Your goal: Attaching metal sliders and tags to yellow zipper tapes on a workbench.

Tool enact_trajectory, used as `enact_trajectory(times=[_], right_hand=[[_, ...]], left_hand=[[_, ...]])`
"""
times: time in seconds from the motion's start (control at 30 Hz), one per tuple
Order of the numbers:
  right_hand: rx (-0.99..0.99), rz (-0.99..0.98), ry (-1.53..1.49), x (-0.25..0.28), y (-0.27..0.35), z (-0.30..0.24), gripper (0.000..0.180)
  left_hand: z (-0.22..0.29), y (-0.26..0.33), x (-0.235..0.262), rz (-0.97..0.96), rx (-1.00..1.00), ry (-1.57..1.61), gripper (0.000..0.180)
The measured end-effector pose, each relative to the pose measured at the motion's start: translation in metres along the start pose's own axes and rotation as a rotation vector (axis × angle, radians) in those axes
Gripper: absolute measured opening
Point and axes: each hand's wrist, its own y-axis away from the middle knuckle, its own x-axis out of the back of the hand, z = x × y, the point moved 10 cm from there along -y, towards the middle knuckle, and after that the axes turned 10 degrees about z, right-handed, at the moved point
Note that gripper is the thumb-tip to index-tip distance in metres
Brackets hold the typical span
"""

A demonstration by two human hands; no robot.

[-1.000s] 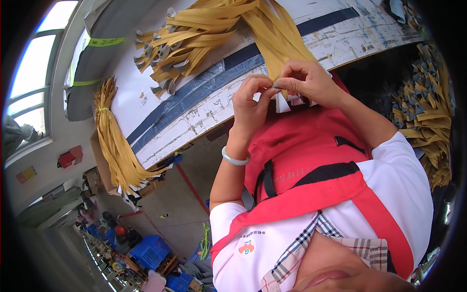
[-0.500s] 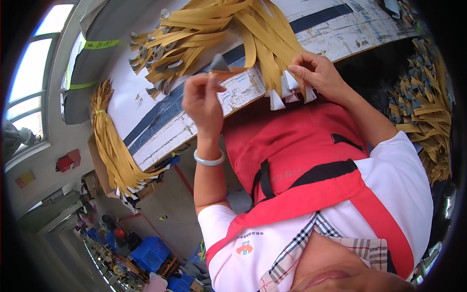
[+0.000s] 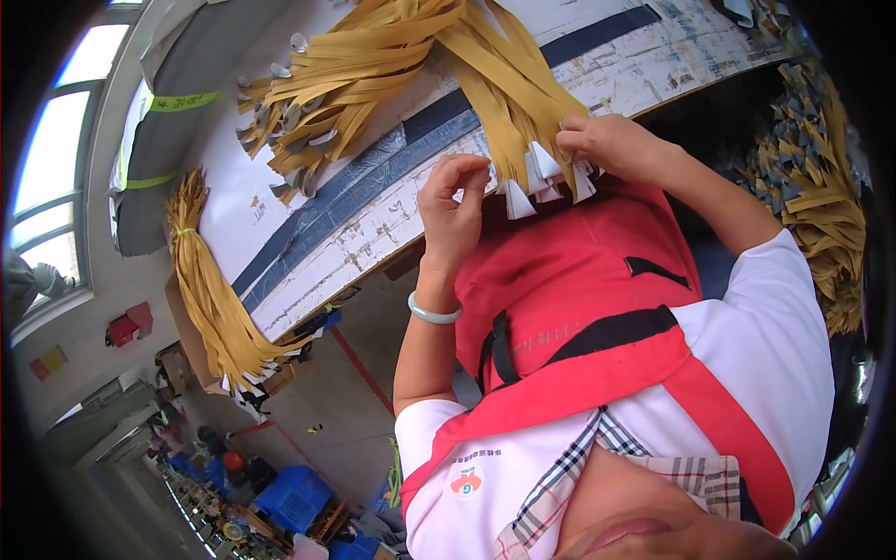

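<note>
My left hand [image 3: 452, 207], with a pale bangle on its wrist, is by the table's front edge. Its thumb and fingertips come together at the left side of a bundle of flat yellow straps [image 3: 504, 98]; whether anything is between them is too small to tell. At the bundle's right side, my right hand [image 3: 611, 147] is closed, fingertips against a yellow strap. White tabs [image 3: 523, 198] on the strap ends hang over the table edge between my hands. More yellow straps with grey tabbed ends [image 3: 364, 70] lie fanned out beyond my left hand.
A white, scuffed table [image 3: 383, 224] carries dark blue strips [image 3: 327, 196]. A tied yellow strap bundle [image 3: 210, 294] hangs over its left end. Many grey-tabbed straps [image 3: 812, 205] are heaped at the right. A red apron [image 3: 579, 252] covers my front. A blue crate [image 3: 294, 495] stands behind on the left.
My left hand has moved right and inward to the strap bundle. The grey-tabbed strap it held up is no longer visible in it. My right hand stays at the bundle, its fingers turned slightly.
</note>
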Motion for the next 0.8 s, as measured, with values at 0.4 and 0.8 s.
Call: enact_trajectory(times=[0.4, 0.8], right_hand=[[-0.024, 0.019, -1.297, 0.028, -0.033, -0.041, 0.012], [-0.147, 0.106, -1.399, 0.005, -0.042, -0.041, 0.017]], left_hand=[[0.039, -0.014, -0.035, -0.142, -0.114, 0.198, 0.03], [0.008, -0.007, -0.021, -0.006, 0.097, 0.431, 0.019]])
